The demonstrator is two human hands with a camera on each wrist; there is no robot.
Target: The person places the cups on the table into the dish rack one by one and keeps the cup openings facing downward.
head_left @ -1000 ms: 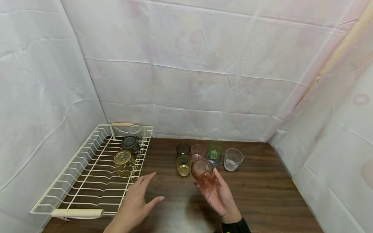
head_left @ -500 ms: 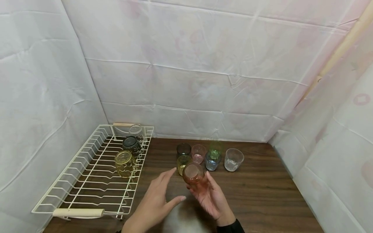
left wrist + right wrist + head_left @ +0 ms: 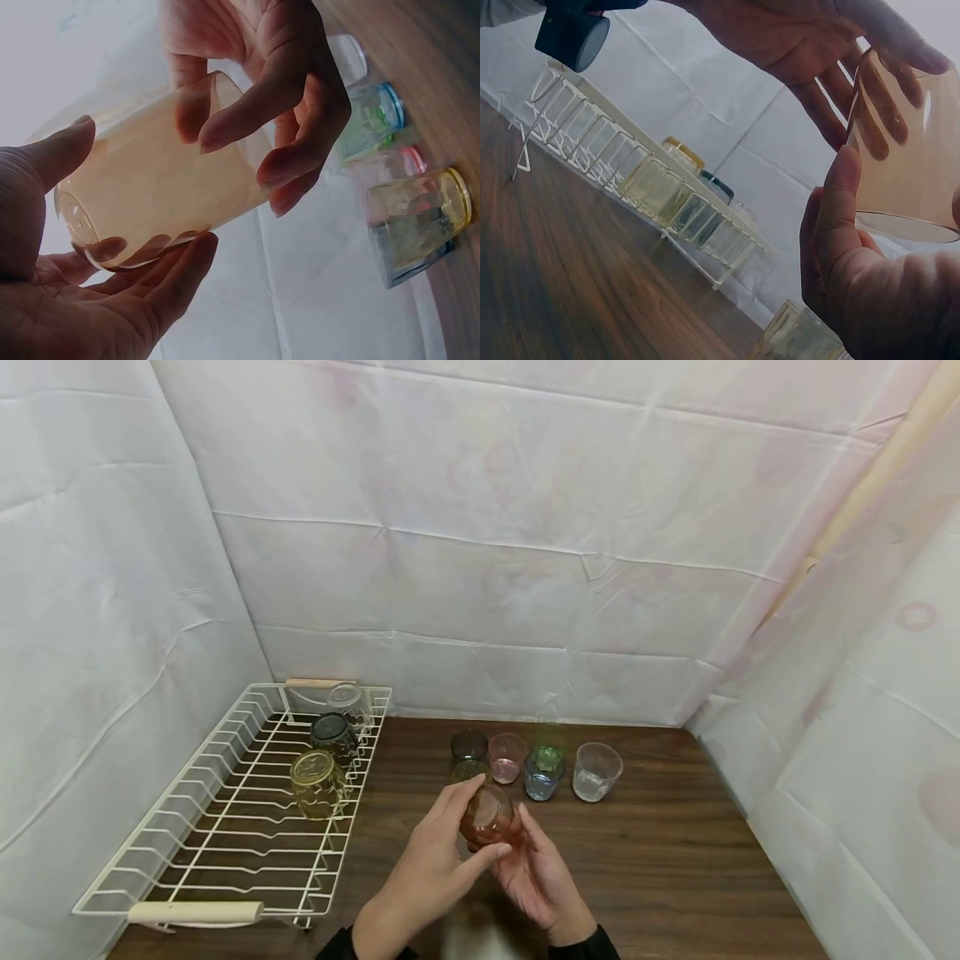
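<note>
Left hand (image 3: 429,864) moved in, gripping amber glass (image 3: 487,815) with right hand (image 3: 542,881), yellow tumbler (image 3: 468,769) partly hidden behind

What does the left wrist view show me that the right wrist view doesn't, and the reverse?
Only left: the blue glass, pink glass, dark glass and clear glass, plus the base of the orange glass.

Only right: the rack with its glassware, and a dark device at top left.

Both: the orange glass held by the left hand and right hand, the table and the white cloth. A cut-off glass at the right view's bottom may be the left view's yellow glass.
</note>
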